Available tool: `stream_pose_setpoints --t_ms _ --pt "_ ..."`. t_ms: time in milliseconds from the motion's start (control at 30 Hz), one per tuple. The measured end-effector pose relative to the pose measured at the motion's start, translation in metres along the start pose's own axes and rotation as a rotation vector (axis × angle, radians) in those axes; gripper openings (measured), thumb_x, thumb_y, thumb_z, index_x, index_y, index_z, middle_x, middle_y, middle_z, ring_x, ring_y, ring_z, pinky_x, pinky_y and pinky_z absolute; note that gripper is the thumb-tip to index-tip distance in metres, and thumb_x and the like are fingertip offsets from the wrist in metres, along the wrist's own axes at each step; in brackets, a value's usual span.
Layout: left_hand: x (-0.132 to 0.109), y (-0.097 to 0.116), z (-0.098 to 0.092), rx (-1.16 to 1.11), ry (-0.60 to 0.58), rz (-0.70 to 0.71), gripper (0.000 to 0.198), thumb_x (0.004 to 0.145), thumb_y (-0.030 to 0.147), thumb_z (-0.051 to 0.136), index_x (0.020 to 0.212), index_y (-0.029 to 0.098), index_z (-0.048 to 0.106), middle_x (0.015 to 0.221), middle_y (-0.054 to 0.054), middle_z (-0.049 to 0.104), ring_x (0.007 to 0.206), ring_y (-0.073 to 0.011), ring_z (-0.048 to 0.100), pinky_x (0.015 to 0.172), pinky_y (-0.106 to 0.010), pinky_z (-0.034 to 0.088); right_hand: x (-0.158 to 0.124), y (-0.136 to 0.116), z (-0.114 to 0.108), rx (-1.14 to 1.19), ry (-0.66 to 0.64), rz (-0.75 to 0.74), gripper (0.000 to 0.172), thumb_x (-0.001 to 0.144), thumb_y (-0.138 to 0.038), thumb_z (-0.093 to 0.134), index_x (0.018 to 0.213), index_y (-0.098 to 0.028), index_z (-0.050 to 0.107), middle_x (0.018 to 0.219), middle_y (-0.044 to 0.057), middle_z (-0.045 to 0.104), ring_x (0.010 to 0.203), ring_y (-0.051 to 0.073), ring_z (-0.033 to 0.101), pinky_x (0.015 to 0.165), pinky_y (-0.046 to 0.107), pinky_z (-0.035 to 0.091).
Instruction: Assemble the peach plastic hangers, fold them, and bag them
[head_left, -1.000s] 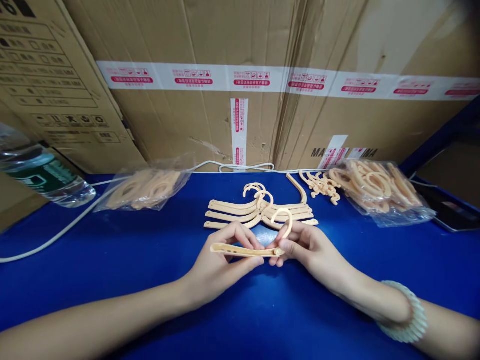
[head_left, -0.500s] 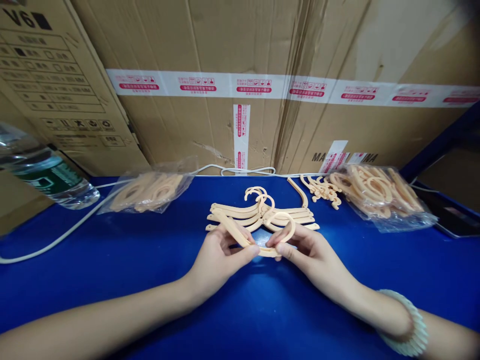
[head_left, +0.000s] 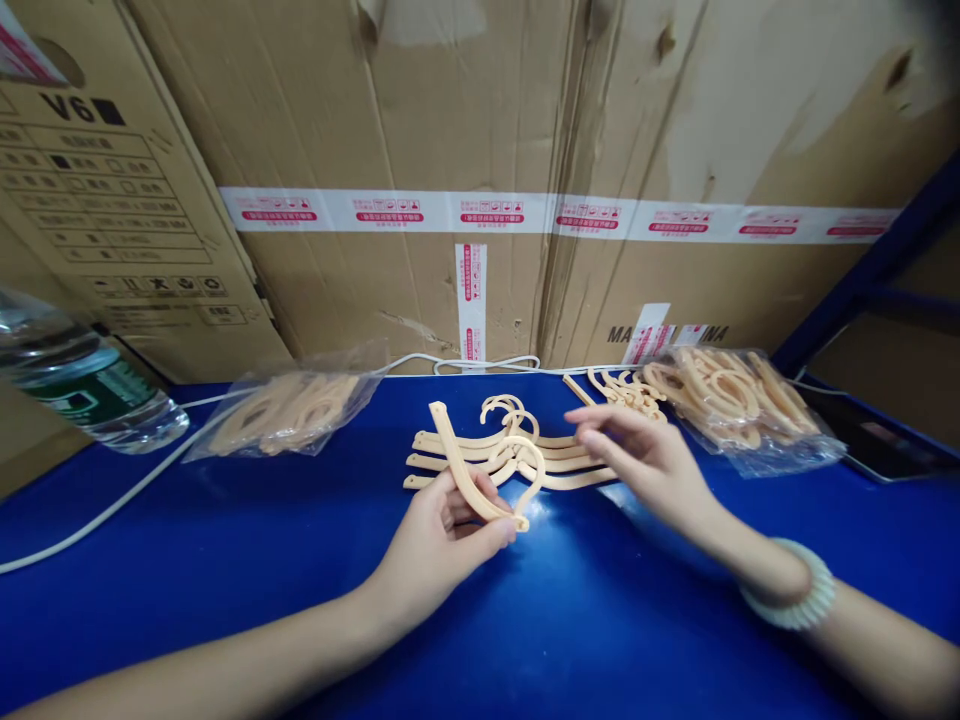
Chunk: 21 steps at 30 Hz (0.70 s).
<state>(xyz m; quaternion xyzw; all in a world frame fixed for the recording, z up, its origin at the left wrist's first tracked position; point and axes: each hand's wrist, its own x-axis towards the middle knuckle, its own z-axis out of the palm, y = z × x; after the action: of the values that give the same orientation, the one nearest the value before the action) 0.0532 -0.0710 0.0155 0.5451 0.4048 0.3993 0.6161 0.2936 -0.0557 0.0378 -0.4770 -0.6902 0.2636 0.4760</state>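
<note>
My left hand [head_left: 439,530] pinches a beige hanger arm [head_left: 456,455], which tilts up to the left. A curved hook [head_left: 538,470] rises from its lower end. Just behind lie several assembled hangers [head_left: 559,466], stacked with their hooks pointing away from me. My right hand [head_left: 656,470] hovers over their right side, thumb and fingers apart, with nothing visible in it. Near its fingertips is a loose hanger arm [head_left: 576,389], partly hidden by the hand. A pile of loose hooks [head_left: 619,385] sits beyond that hand.
Clear plastic bags of beige hanger parts lie at the left [head_left: 289,412] and right [head_left: 739,395] of the blue table [head_left: 525,640]. A water bottle [head_left: 90,385] stands far left beside a white cable [head_left: 112,520]. Cardboard boxes [head_left: 420,120] line the back; a dark flat device [head_left: 874,435] lies far right.
My right hand has let go of the hanger piece and moved right and away from me, toward the loose arm. My left hand still holds the piece. The view has tilted up slightly.
</note>
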Motion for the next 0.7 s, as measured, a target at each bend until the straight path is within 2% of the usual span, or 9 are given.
stream_pose_setpoints --t_ms 33,100,200,333,433,567,633,700 --pt "0.000 0.001 -0.001 0.001 0.002 -0.006 0.033 0.066 0.023 0.081 0.085 0.019 0.054 0.078 -0.001 0.074 0.074 -0.0178 0.071 0.073 -0.030 0.057 0.009 0.008 -0.013 -0.189 0.016 -0.125 0.019 0.090 -0.029 0.058 0.103 -0.023 0.070 0.092 0.008 0.070 0.082 0.023 0.062 0.077 0.039 0.050" --pt "0.001 0.001 -0.001 0.004 0.003 -0.011 0.033 0.065 0.023 0.082 0.084 0.018 0.055 0.077 -0.001 0.074 0.071 -0.0166 0.071 0.071 -0.029 0.056 0.023 0.024 -0.036 -0.530 -0.075 -0.304 0.024 0.090 -0.020 0.052 0.100 -0.023 0.073 0.094 0.010 0.067 0.091 0.028 0.058 0.084 0.046 0.046" --pt "0.000 0.002 0.000 -0.001 0.006 -0.019 0.033 0.065 0.023 0.082 0.083 0.018 0.056 0.075 0.000 0.074 0.068 -0.0147 0.069 0.069 -0.027 0.055 0.034 0.046 -0.052 -0.674 -0.202 -0.347 0.037 0.089 -0.010 0.042 0.099 -0.024 0.074 0.103 0.012 0.064 0.094 0.027 0.056 0.083 0.044 0.046" --pt "0.001 0.003 0.000 -0.025 0.003 -0.027 0.033 0.063 0.022 0.082 0.083 0.018 0.056 0.074 0.000 0.073 0.066 -0.0135 0.068 0.068 -0.026 0.055 0.034 0.058 -0.047 -0.655 -0.244 -0.333 0.027 0.090 -0.014 0.048 0.088 -0.022 0.074 0.097 0.011 0.063 0.091 0.025 0.056 0.082 0.041 0.045" --pt "0.001 0.003 0.001 -0.050 0.009 -0.030 0.034 0.062 0.022 0.083 0.082 0.018 0.056 0.072 0.000 0.073 0.066 -0.0138 0.068 0.067 -0.027 0.055 0.033 0.057 -0.042 -0.615 -0.208 -0.323 0.022 0.091 -0.019 0.051 0.083 -0.022 0.071 0.094 0.010 0.061 0.089 0.025 0.055 0.080 0.040 0.045" --pt "0.000 0.001 0.001 -0.070 0.012 -0.016 0.034 0.062 0.019 0.083 0.083 0.017 0.055 0.072 0.000 0.073 0.065 -0.0139 0.068 0.067 -0.027 0.055 0.031 0.050 -0.042 -0.517 -0.078 -0.302 0.017 0.095 -0.024 0.046 0.095 -0.022 0.063 0.091 0.008 0.060 0.086 0.023 0.055 0.079 0.039 0.045" --pt "0.000 0.000 0.001 -0.081 0.011 -0.001 0.033 0.064 0.018 0.081 0.084 0.017 0.054 0.072 0.000 0.073 0.065 -0.0134 0.068 0.067 -0.026 0.054 0.028 0.043 -0.040 -0.462 -0.015 -0.283 0.017 0.099 -0.027 0.042 0.104 -0.023 0.057 0.083 0.004 0.059 0.074 0.020 0.055 0.070 0.035 0.045" --pt "0.000 0.000 0.001 -0.094 0.007 0.010 0.032 0.066 0.017 0.080 0.084 0.017 0.054 0.073 0.000 0.073 0.065 -0.0129 0.068 0.066 -0.025 0.054 0.022 0.033 -0.035 -0.301 0.029 -0.220 0.017 0.100 -0.031 0.041 0.111 -0.025 0.053 0.070 -0.001 0.056 0.064 0.018 0.052 0.063 0.031 0.044"
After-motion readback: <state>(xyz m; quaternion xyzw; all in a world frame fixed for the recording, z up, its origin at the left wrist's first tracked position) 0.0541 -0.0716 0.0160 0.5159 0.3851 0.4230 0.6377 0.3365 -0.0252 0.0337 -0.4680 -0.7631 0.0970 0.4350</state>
